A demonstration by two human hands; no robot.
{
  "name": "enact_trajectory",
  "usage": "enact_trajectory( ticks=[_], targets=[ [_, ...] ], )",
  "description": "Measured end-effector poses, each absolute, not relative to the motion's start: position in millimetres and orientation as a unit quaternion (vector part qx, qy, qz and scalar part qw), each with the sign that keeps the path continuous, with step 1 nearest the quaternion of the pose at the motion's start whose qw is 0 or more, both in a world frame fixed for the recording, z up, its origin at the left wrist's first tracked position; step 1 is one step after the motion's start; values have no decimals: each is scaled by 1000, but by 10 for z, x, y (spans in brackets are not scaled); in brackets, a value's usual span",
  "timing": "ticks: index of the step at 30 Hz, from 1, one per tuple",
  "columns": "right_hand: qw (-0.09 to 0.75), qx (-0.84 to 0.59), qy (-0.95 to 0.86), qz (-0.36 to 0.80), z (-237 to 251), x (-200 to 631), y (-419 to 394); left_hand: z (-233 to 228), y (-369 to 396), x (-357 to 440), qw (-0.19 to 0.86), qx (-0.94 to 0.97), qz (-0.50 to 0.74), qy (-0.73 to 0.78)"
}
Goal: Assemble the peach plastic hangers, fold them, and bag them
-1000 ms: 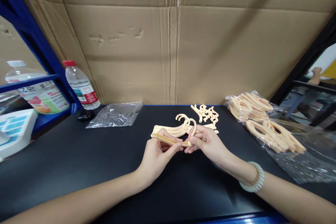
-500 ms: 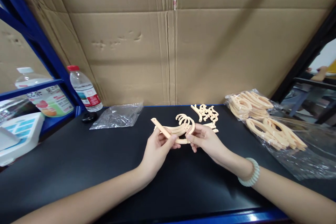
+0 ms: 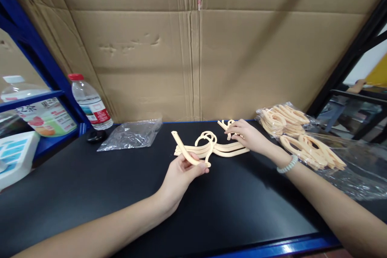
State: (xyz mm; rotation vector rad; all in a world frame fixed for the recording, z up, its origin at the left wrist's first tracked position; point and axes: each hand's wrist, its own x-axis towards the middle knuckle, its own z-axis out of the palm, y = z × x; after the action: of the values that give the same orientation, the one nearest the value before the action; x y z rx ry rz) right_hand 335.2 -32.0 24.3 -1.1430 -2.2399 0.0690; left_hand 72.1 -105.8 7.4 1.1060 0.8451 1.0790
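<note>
My left hand grips a cream plastic hanger body above the black table, one end tilted up and to the left. Behind it lies a small stack of assembled cream hangers. My right hand, with a pale bead bracelet on the wrist, has reached back to a heap of small cream hooks and its fingers rest on them. Whether a hook is pinched in the fingers I cannot make out.
A clear bag of more cream hanger parts lies at the right. An empty clear bag and a water bottle stand at the back left by a blue shelf. A cardboard wall closes the back.
My right hand let go of the hanger and moved back and right to the hook heap. My left hand keeps the hanger body and has tilted its end upward.
</note>
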Motion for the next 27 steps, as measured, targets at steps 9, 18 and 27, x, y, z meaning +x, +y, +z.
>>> enact_trajectory(
  ticks=[9,18,27],
  targets=[
    [291,-423,-858,4,68,3388,-72,137,-1065,722,641,466,486,369],
    [563,-416,-624,347,366,3001,-729,143,-1058,722,640,462,500,357],
    [521,-325,-448,650,268,2616,-1093,116,-1035,719,638,489,494,332]
  ],
)
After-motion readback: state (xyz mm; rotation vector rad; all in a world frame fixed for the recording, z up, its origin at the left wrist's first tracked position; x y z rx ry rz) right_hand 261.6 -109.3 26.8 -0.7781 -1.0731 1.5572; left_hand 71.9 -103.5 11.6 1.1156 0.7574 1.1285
